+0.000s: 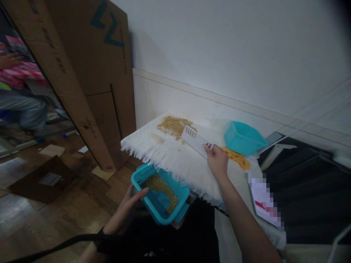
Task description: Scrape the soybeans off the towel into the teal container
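Observation:
My left hand (134,199) is closed on the rim of a turquoise plastic basket (157,217), its thumb over the edge. The basket is tilted just below the table's front edge, and round yellowish beans (156,182) lie in it. In my right hand (218,160) is a white slotted plastic strip (196,142), held by one end above the white fringed cloth (170,155). The strip's far end reaches a spread heap of similar beans (174,124) on the cloth. A few single beans lie apart from the heap.
A second turquoise basket (241,138) stands at the table's right, by a crumpled yellow cloth (237,157). A device with a blurred screen (264,204) lies nearer me. A tall cardboard box (93,73) stands left. Another person (24,87) sits far left.

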The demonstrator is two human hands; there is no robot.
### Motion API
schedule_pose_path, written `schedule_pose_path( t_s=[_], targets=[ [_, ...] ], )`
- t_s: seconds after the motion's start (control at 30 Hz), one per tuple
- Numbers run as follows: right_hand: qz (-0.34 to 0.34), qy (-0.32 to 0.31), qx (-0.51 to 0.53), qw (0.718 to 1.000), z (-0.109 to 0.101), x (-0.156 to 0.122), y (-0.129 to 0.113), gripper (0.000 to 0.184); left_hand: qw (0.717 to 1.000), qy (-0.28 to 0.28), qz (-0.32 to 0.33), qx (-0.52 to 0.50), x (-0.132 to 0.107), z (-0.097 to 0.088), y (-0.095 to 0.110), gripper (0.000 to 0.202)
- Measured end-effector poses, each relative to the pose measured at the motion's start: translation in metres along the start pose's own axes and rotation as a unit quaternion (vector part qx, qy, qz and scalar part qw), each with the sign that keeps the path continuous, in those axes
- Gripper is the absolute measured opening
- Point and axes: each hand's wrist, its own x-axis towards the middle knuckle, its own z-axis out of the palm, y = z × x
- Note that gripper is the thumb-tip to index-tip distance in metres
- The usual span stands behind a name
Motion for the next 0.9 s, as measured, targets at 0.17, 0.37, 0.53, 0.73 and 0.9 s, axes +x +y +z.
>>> schedule_pose_path(
  t_s=[0.17,0.37,0.53,0.73,0.9],
  targets=[
    [0.002,-0.017,0.024,1.000,0.003,-0.009,0.007,0.039,1.000,0.001,-0.002,-0.008,0.000,0.000,-0.004,0.089],
    [0.000,-0.044,0.060,0.997,0.003,-0.013,0.011,0.036,1.000,-0.005,-0.006,-0.010,0.001,-0.002,-0.005,0.089],
    [0.001,-0.007,0.041,0.999,0.004,-0.011,0.011,0.037,1.000,-0.016,-0.009,-0.006,0.000,-0.002,-0.004,0.086],
    [0.003,-0.043,0.044,0.998,0.006,-0.009,0.014,0.034,1.000,-0.004,-0.011,-0.009,0.001,-0.002,-0.004,0.092],
    [0.002,-0.004,0.044,0.999,0.003,-0.009,0.013,0.034,1.000,-0.009,-0.009,-0.012,0.001,-0.002,-0.004,0.097]
  ],
)
